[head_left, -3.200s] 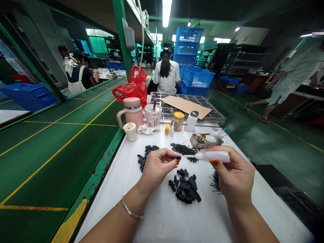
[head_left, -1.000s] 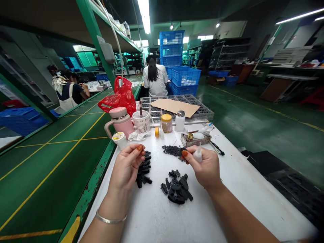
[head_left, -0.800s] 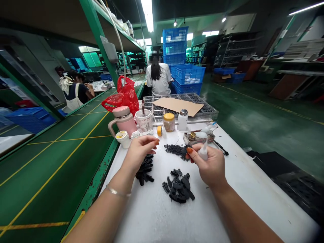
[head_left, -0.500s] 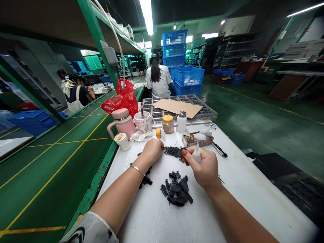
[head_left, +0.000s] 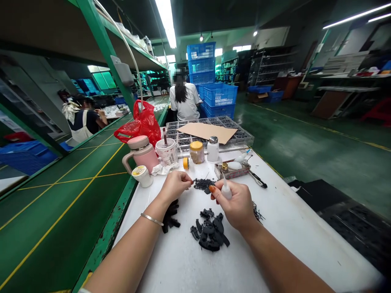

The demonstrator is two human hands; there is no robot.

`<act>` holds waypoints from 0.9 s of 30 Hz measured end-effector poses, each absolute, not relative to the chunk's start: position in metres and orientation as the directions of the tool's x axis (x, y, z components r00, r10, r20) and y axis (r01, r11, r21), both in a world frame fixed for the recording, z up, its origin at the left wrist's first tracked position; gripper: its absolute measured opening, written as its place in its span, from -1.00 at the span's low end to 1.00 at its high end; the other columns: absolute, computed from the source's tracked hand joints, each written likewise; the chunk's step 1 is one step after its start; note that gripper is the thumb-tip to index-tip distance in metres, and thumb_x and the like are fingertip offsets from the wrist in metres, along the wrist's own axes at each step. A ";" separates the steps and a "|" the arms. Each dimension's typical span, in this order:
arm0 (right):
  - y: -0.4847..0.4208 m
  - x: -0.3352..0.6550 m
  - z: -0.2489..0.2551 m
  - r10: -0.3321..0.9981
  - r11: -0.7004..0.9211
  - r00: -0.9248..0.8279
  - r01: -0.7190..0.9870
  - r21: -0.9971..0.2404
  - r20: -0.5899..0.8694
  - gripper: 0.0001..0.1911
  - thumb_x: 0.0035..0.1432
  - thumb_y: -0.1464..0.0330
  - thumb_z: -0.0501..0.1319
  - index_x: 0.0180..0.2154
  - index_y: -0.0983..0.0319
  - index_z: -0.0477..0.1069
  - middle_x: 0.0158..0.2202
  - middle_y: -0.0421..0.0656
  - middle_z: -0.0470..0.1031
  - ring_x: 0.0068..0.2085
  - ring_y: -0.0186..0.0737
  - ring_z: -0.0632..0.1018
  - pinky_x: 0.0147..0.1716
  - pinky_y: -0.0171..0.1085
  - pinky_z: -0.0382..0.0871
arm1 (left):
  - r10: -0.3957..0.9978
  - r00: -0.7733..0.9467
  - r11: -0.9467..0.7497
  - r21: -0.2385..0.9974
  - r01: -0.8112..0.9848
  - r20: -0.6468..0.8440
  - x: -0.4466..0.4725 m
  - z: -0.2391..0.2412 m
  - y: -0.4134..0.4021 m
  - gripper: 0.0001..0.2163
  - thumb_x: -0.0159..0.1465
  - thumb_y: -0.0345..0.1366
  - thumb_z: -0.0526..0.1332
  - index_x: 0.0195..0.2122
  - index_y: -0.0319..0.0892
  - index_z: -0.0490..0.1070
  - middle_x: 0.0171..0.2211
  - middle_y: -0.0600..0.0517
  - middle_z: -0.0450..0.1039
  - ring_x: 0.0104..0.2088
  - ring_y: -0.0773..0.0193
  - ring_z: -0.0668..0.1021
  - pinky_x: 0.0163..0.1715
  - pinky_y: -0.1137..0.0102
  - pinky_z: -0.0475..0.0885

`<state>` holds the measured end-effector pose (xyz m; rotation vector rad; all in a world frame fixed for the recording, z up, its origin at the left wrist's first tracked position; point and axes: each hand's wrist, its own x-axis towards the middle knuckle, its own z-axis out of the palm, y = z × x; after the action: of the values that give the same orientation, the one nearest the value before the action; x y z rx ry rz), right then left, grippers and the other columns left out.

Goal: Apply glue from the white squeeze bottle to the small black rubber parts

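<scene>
My right hand (head_left: 236, 201) is closed around a small white squeeze bottle (head_left: 226, 190), its thin nozzle pointing up. Thumb and fingertips of that hand also pinch a small dark piece (head_left: 209, 189). My left hand (head_left: 176, 186) has its fingertips pressed together at the left end of a pile of tiny black parts (head_left: 203, 184); whatever they grip is too small to make out. Nearer to me, between my forearms, lies a heap of curved black pieces (head_left: 210, 232). More black pieces (head_left: 171, 219) lie partly hidden behind my left wrist.
Along the table's back stand a pink mug (head_left: 143, 156), a white tub (head_left: 142, 176), a yellow-lidded jar (head_left: 197, 152) and a white bottle (head_left: 213, 149). A small box (head_left: 233, 171) and a black-handled tool (head_left: 258, 179) lie right. Cardboard (head_left: 207, 131) covers a compartment tray. Two people sit beyond.
The view has swung slightly right, so the table's things sit further left. My left fingers show more plainly beside the tiny parts. My right hand still holds the bottle.
</scene>
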<state>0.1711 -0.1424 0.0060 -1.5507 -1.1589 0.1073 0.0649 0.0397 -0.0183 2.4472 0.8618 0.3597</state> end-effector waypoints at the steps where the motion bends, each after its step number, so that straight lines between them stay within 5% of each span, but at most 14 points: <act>1: -0.142 0.170 0.006 0.706 0.123 0.504 0.605 -0.787 0.497 -0.74 0.13 0.34 0.19 -0.58 0.26 0.40 -0.67 -0.26 0.40 -0.62 -0.38 0.41 -0.56 -0.39 0.23 | 0.647 0.759 -0.660 0.552 0.509 0.074 0.063 -0.020 0.038 -0.88 0.08 -0.39 0.17 -0.45 -0.19 0.52 -0.51 0.03 0.54 -0.46 0.27 0.55 -0.47 0.46 0.37; 7: -0.141 0.173 0.004 0.697 0.097 0.519 0.615 -0.782 0.495 -0.74 0.12 0.32 0.19 -0.58 0.26 0.40 -0.67 -0.24 0.42 -0.60 -0.36 0.41 -0.55 -0.38 0.24 | 0.664 0.739 -0.652 0.572 0.497 0.114 0.064 -0.029 0.035 -0.90 0.00 -0.44 0.19 -0.54 -0.18 0.50 -0.51 0.01 0.51 -0.43 0.25 0.51 -0.37 0.40 0.35; 19: -0.141 0.175 0.006 0.702 0.093 0.525 0.601 -0.793 0.481 -0.71 0.14 0.29 0.19 -0.58 0.25 0.39 -0.66 -0.23 0.40 -0.61 -0.34 0.39 -0.58 -0.35 0.22 | 0.660 0.750 -0.333 0.879 0.341 -0.041 0.049 -0.011 0.030 -0.85 0.06 -0.32 0.28 -0.36 -0.27 0.55 -0.46 -0.03 0.54 -0.48 0.31 0.53 -0.41 0.42 0.45; 23: -0.144 0.169 0.009 0.746 0.139 0.472 0.580 -0.803 0.470 -0.72 0.14 0.30 0.19 -0.57 0.26 0.39 -0.65 -0.23 0.41 -0.60 -0.35 0.39 -0.57 -0.36 0.22 | 0.616 0.777 0.106 0.991 0.080 -0.128 0.037 -0.004 0.009 -0.82 0.03 -0.32 0.36 -0.34 -0.27 0.53 -0.41 0.00 0.51 -0.44 0.40 0.51 -0.39 0.53 0.44; 27: -0.149 0.157 0.016 0.785 0.248 0.347 0.582 -0.775 0.512 -0.74 0.14 0.35 0.18 -0.57 0.26 0.36 -0.65 -0.24 0.39 -0.60 -0.38 0.37 -0.56 -0.37 0.21 | 0.550 0.806 0.516 0.848 -0.120 -0.221 0.024 -0.004 -0.016 -0.81 -0.04 -0.39 0.44 -0.40 -0.30 0.52 -0.46 0.02 0.47 -0.46 0.46 0.49 -0.46 0.63 0.41</act>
<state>0.1572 -0.1492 0.0156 -1.4331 -1.3327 0.2176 0.0240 -0.0162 -0.0037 0.9507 0.5059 0.4229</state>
